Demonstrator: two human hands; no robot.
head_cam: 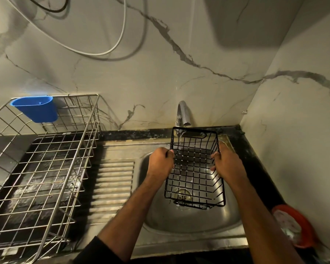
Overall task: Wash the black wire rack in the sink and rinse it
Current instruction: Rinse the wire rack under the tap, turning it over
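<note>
Both forearms are reaching up from the bottom edge toward the sink (160, 223), a dark sleeve showing at the left elbow; starting at the far left, a silver wire dish rack (46, 168) is sitting on the dark counter, and a blue plastic cup (36, 108) is hanging on its back rim against the marbled wall; just right of it the ribbed steel drainboard (112, 187) is running up to the round basin; the left hand (161, 161) is gripping the left rim of the black wire rack (194, 172), its fingers curling tightly together around the top wire with the thumb pressing near the corner; the black wire rack is being held over the basin, tilted with its far end raised under the tap (183, 115) and its near end dipping low above the drain (183, 193), which is showing through the mesh; a thin stream of water is falling from the spout through the rack's far end, just below the oval handle slot; the right hand (228, 161) is clasping the right rim, fingers wrapping over the wire and bunching together, with the fingertips poking inside the basket; white specks, maybe suds or droplets, are clinging to the near bottom wires; at the far right an orange-rimmed round object (293, 227) is lying on the counter edge, too blurred to identify; white and black cables are looping across the wall above
</note>
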